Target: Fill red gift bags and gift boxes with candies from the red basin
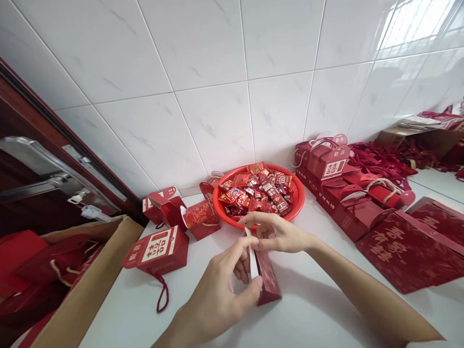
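A dark red paper gift box (268, 280) stands on the white tabletop, partly folded, with a pale flap edge along its left side. My left hand (226, 285) grips that flap, thumb on the near side and fingers curled behind it. At the box's far end, the fingers of my right hand (281, 233) are closed on the top edge and hide part of it. Just beyond my hands sits a red plastic basket (297, 209) heaped with small red-wrapped candies (259, 191).
Several red gift boxes (165, 249) stand at left, one with a cord loop hanging down. A cardboard carton (105, 270) of red boxes lies beside the door handle (54, 166). Rows of boxes (329, 164), flat red sheets (409, 249) and red ribbons (377, 162) cover the right side.
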Tool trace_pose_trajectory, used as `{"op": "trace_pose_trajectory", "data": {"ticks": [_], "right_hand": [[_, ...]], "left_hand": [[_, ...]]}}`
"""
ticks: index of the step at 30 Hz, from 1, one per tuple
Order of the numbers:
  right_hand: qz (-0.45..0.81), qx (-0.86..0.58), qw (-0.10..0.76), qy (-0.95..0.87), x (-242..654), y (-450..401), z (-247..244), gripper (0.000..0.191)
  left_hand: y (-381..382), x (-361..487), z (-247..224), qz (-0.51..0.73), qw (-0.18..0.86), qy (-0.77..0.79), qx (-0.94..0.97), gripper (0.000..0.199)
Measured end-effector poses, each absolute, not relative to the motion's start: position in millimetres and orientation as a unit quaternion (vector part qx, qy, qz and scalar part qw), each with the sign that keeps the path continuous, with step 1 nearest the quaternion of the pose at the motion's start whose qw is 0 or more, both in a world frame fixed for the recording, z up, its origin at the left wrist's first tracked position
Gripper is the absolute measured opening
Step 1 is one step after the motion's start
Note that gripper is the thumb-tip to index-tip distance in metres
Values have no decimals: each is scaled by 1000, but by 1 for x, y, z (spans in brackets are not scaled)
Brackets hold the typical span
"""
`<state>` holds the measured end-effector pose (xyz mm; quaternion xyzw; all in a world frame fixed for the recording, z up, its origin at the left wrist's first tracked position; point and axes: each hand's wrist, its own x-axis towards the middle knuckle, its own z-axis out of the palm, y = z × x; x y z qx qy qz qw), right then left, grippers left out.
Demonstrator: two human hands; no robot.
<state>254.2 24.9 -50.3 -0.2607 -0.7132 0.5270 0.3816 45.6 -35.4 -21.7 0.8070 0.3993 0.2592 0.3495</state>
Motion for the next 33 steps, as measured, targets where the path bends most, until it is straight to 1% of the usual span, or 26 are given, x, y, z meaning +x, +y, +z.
{"op": "trace_pose_trajectory", "data": {"ticks": [2,4,7,9,11,14,16,20,22,24,26,28,30,33], "right_hand": [[535,-288,389,-693,256,27,-50,34],[556,-311,397,-661,259,28,-47,37],[568,-335,401,-636,264,28,-41,43],[550,-346,395,-650,267,26,-38,42],[523,-352,378,-678,270,26,-35,40],[488,-364,347,-714,276,27,-31,38],[457,-379,359,-720,283,31,-31,39],[376,-431,413,-709,302,48,-38,40],[348,-461,416,-703,311,61,-43,37],[286,-501,407,-708,316,74,-44,30],[205,-535,367,-733,316,86,-41,20],[155,-544,291,-772,312,96,-35,10],[163,-529,212,-805,304,102,-31,5],[228,-513,117,-819,293,106,-34,14]], "left_hand": [[-32,43,-22,270,326,396,814,44],[-26,37,-21,296,296,410,810,44],[-15,30,-21,340,256,430,796,32],[-6,28,-22,352,255,428,793,23],[2,28,-26,344,275,425,791,20],[10,30,-32,318,318,438,779,22],[14,30,-35,302,348,449,766,24],[18,28,-36,267,410,445,750,25],[20,27,-36,256,432,437,746,25],[22,27,-35,251,446,430,743,25],[25,27,-35,251,457,418,744,23],[27,26,-34,255,468,396,748,22],[28,25,-34,268,483,367,748,24],[31,23,-32,298,507,351,729,32]]}}
